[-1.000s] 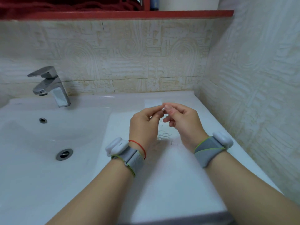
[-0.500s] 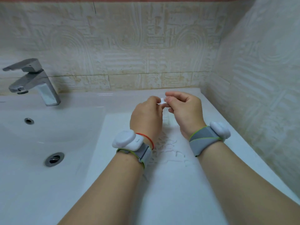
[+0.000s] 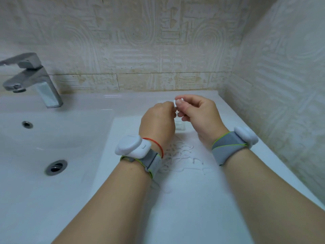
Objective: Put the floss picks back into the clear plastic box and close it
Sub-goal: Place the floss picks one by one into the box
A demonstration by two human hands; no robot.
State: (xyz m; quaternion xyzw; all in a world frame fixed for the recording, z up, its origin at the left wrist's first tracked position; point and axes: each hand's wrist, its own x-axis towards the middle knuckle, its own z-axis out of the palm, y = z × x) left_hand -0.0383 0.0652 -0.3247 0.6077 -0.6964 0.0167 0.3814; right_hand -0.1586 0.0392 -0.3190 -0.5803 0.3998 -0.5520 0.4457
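The white counter (image 3: 193, 199) fills the middle and right of the view, with the basin (image 3: 52, 138) at 9 o'clock. Both hands are raised over the counter just above centre. The left hand (image 3: 157, 124) shows only its back. Its fingers curl away from the camera toward the right hand, so I cannot tell whether they hold anything. The right hand (image 3: 198, 117), at 1 o'clock from the left, pinches a small white piece (image 3: 177, 101) between thumb and forefinger, likely a pick or a few of them.

Many picks (image 3: 179, 152) lie scattered on the counter between the wrists, at 6 o'clock from the hands. The box (image 3: 180, 127) sits on the counter just below the fingertips. It is mostly hidden, and whether it is open is unclear.

The task looks to be at an early stage. Most of the heap is still to be gathered, and the box is still to be closed.
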